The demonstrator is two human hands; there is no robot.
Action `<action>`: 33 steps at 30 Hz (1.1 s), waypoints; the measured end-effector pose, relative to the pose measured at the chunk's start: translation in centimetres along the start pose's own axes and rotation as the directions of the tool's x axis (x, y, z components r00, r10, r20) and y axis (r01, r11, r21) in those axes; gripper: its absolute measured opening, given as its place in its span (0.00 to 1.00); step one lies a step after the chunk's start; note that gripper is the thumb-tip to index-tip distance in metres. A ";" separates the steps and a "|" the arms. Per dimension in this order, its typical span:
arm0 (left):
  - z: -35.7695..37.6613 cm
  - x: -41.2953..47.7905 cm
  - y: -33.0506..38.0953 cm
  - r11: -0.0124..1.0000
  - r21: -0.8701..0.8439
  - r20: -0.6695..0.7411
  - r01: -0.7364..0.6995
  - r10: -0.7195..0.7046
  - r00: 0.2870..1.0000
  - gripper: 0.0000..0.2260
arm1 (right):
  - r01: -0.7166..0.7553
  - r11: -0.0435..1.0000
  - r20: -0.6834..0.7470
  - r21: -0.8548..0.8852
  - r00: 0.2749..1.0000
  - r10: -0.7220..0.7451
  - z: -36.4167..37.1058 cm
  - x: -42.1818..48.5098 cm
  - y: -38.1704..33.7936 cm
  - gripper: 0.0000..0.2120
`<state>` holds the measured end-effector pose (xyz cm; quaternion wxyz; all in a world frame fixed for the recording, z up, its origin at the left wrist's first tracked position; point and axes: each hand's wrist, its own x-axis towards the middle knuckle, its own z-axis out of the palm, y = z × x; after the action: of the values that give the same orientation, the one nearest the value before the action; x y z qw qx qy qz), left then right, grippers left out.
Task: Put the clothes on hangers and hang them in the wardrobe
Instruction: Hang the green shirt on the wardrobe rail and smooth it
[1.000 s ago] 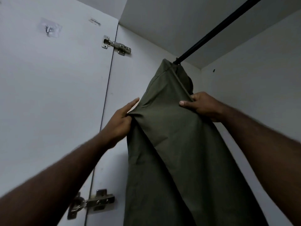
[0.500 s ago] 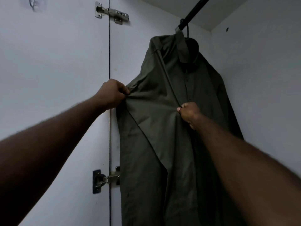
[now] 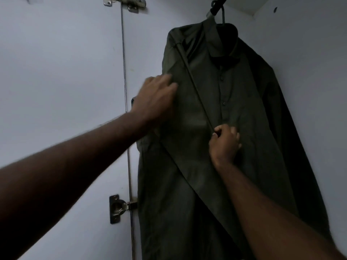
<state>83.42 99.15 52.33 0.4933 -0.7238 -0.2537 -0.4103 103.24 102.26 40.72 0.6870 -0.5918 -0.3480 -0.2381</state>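
the shirt (image 3: 221, 113) already hangs on a hanger (image 3: 223, 15) hooked over the rail (image 3: 218, 3) at the top of the wardrobe, close to the right wall (image 3: 309, 53), so the step in hand looks like the last tidying of this garment, not the hanging itself. the left hand (image 3: 155, 99) lies with fingers spread and fairly straight on the cloth near the left shoulder and sleeve, touching it flat; it is motion-blurred, so whether any fold is caught under it i cannot tell. the right hand (image 3: 224, 143) has its fingers curled, pinching the edge of the front panel where a long diagonal fold runs down from the collar. the next move, i judge, calls for letting that pinched edge drop so the front falls straight, smoothing the sleeve, then drawing both hands out without tugging the hanger off the rail; a pull downward could skew the shirt on its hanger. compared with half a second ago, the left hand has let go of the bunch of cloth it was gripping in a fist and now opens against the shirt, higher up, while the right hand keeps its pinch at much the same spot on the fold. the view has also tilted down a little, so the upper hinge (image 3: 124, 2) sits at the very top and the lower hinge (image 3: 120, 208) shows in full.
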 end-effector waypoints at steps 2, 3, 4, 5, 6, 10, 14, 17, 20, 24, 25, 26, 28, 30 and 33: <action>1.5 1.7 1.7 0.998 -0.031 0.068 -0.060 0.062 0.996 0.15 | 0.030 1.000 -0.034 0.007 0.999 -0.030 0.8 -0.3 -0.3 0.11; 2.6 2.3 1.9 0.998 0.010 0.130 -0.058 0.056 0.990 0.19 | 0.039 0.998 -0.046 0.049 0.998 -0.036 1.3 -0.5 -0.3 0.12; 3.6 2.7 1.7 0.996 0.068 0.193 -0.052 0.038 0.981 0.23 | 0.031 0.994 -0.045 0.103 0.999 -0.026 1.6 -0.8 -0.2 0.13; 4.5 2.7 1.2 0.991 0.123 0.237 -0.059 0.028 0.971 0.28 | 0.007 0.987 -0.043 0.160 0.999 0.000 1.9 -1.0 0.1 0.13; 5.3 2.6 0.4 0.983 0.164 0.263 -0.078 0.033 0.964 0.32 | -0.022 0.978 -0.046 0.207 0.998 0.032 2.1 -1.4 0.3 0.13; 7.5 1.1 -1.3 0.973 0.182 0.203 -0.139 0.101 0.974 0.37 | 0.146 0.960 -0.069 0.238 0.989 -0.133 3.1 -3.1 -0.9 0.17; 8.0 0.9 -1.7 0.966 0.187 0.172 -0.178 0.146 0.974 0.35 | 0.397 0.913 0.158 0.093 0.900 -0.407 4.8 -4.5 -3.8 0.36; 8.1 0.7 -2.3 0.966 0.176 0.138 -0.188 0.165 0.977 0.34 | 0.458 0.887 0.139 -0.055 0.884 -0.447 5.3 -5.1 -0.3 0.39; 8.1 0.1 -2.3 0.968 0.163 0.137 -0.189 0.168 0.976 0.37 | 0.329 0.938 0.099 -0.110 0.943 -0.319 4.9 -8.2 5.9 0.38; 7.7 -0.2 -1.8 0.972 0.131 0.145 -0.195 0.175 0.974 0.40 | 0.200 0.967 0.152 -0.161 0.973 -0.176 3.2 -13.4 13.5 0.36; 7.6 -0.3 -1.6 0.973 0.121 0.147 -0.198 0.180 0.973 0.41 | 0.167 0.971 0.159 -0.173 0.977 -0.139 3.0 -13.8 13.9 0.37; 7.5 -0.3 -1.6 0.973 0.113 0.146 -0.203 0.186 0.972 0.42 | 0.143 0.976 0.152 -0.165 0.981 -0.118 3.0 -13.7 13.3 0.38; 7.5 -0.6 -1.5 0.966 0.116 0.129 -0.232 0.217 0.968 0.44 | 0.178 0.979 0.132 -0.099 0.978 -0.164 3.2 -12.5 9.6 0.41; 7.6 -0.9 -1.5 0.948 0.141 0.125 -0.285 0.268 0.955 0.46 | 0.292 0.956 0.132 -0.005 0.948 -0.289 3.7 -11.0 4.8 0.41; 7.8 -1.2 -1.8 0.919 0.174 0.172 -0.354 0.325 0.930 0.47 | 0.414 0.909 0.138 0.033 0.899 -0.415 4.7 -9.2 -0.1 0.43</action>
<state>84.08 107.08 50.78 0.6091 -0.7298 -0.1984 -0.2387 96.32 106.11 34.01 0.5950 -0.5185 -0.5142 -0.3356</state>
